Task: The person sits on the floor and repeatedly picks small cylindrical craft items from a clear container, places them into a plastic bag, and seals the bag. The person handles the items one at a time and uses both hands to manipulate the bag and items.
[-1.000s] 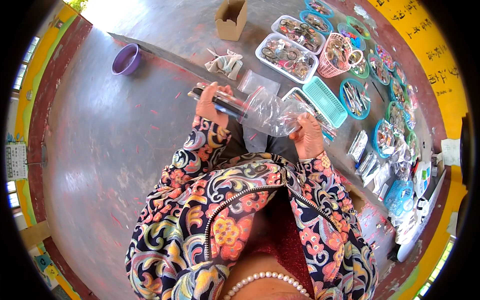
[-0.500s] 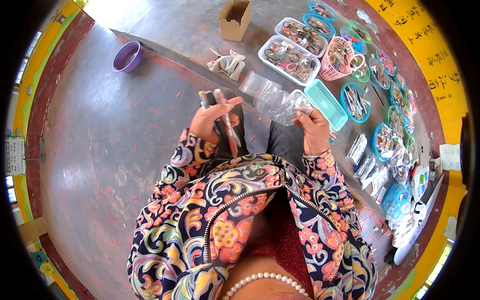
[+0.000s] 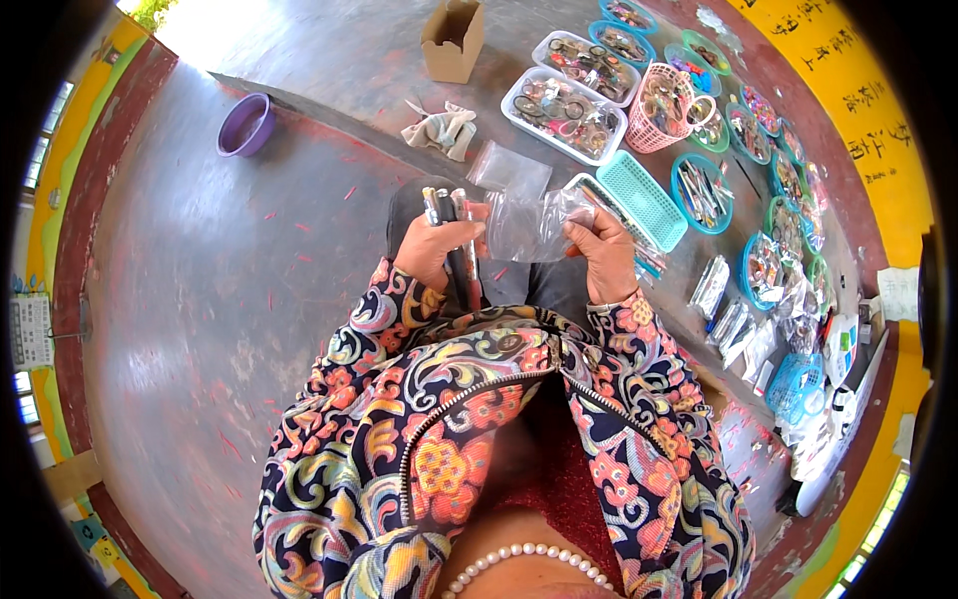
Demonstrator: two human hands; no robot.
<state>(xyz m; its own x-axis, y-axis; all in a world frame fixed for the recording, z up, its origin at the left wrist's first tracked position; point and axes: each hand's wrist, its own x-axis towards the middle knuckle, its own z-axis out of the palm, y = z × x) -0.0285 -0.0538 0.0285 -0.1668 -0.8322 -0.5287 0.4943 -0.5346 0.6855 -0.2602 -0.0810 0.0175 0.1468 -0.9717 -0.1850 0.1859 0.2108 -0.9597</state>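
My left hand is closed round several pens with dark and reddish barrels; their upper ends stick out above the fingers. A clear plastic bag stretches between my two hands. Thumb and fingers of my right hand pinch its right end. At its left end the bag meets the fingers of my left hand, partly hidden there, and I cannot tell whether they grip it. Just beyond lie more clear bags on the floor.
To the right stand a teal basket, a round blue basket of pens, a white tray of small items and a pink basket. Farther off are a crumpled cloth, a cardboard box and a purple basin.
My hands have come closer together, and the left end of the bag now reaches my left hand. The pens have turned more upright.
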